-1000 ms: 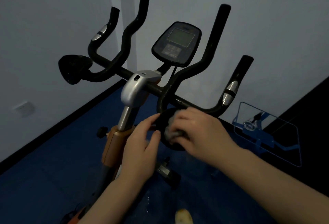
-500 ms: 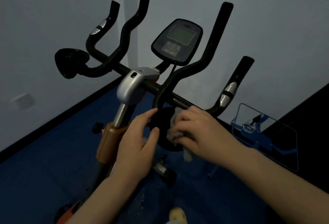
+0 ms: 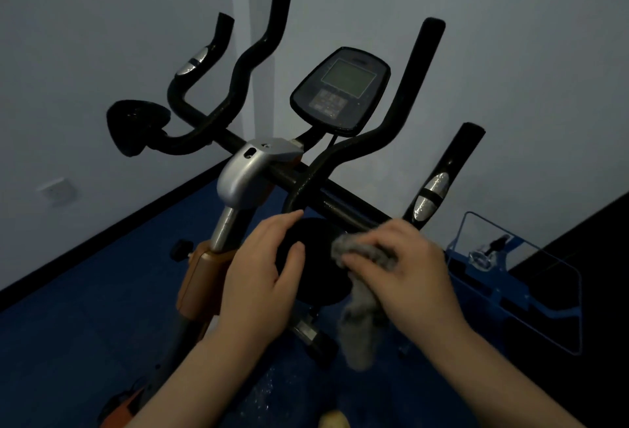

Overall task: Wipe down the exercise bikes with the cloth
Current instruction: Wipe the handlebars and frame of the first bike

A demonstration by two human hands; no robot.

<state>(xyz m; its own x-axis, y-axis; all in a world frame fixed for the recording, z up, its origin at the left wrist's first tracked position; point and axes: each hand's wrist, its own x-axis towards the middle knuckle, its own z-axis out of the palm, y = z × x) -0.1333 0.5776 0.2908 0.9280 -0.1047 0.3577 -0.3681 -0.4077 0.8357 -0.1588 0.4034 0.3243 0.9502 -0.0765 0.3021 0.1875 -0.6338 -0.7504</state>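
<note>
Elbow pad under the cloth

Right hand (image 3: 405, 271) pinches the grey cloth (image 3: 366, 254) against the bike's near elbow pad (image 3: 315, 257); left hand (image 3: 262, 277), fingers together, steadies its edge — handlebars (image 3: 340, 162), console (image 3: 340, 90) and frame probably still to wipe.

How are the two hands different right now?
The right hand is bunched around a grey cloth, part of which hangs down below it; the left hand holds no cloth. The left hand's fingers are spread against the edge of the round black pad, as if steadying it, while the right hand presses the cloth onto the pad's other side. Both are bare and touch the same pad.
</note>
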